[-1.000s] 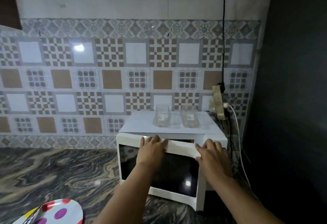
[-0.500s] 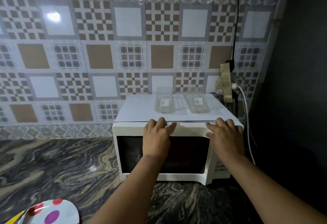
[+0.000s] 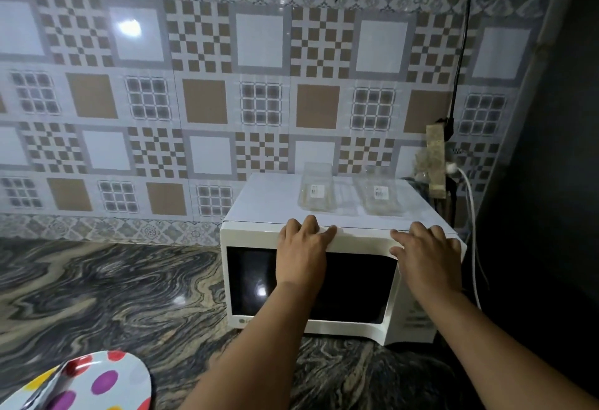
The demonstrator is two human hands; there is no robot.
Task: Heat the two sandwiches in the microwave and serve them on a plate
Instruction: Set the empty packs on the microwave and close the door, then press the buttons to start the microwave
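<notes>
Both hands lie flat against the top front edge of the white microwave (image 3: 324, 280), which sits on the dark marbled table (image 3: 113, 296) against the tiled wall. The left hand (image 3: 303, 255) rests over the upper part of the door with its fingers (image 3: 311, 225) straight and slightly spread, tips just over the seam where the door meets the top panel. The right hand (image 3: 426, 259) lies over the control-panel end, fingers (image 3: 418, 231) likewise extended and a little apart. Neither hand curls round or pinches anything.

The step in hand looks like seating the door shut, or steadying the oven. To do it well, pressure should go squarely backward through flat fingers, evenly from both hands, so the light casing does not slide toward the wall or twist on the smooth table. The right hand braces the body while the left pushes the door; the door seems flush with the front, though whether the latch has caught cannot be seen.

Just beyond the fingertips, on the oven's top, stand two clear plastic sandwich boxes (image 3: 316, 191) and (image 3: 379, 194), side by side and apart, each with a white label. Whether they hold sandwiches cannot be told. Each box's long axis runs away from the fingers toward the wall. The microwave's long axis runs left to right, door facing the person.

Well behind the left wrist, at the near left, lies the spotted plate (image 3: 97, 383).
</notes>
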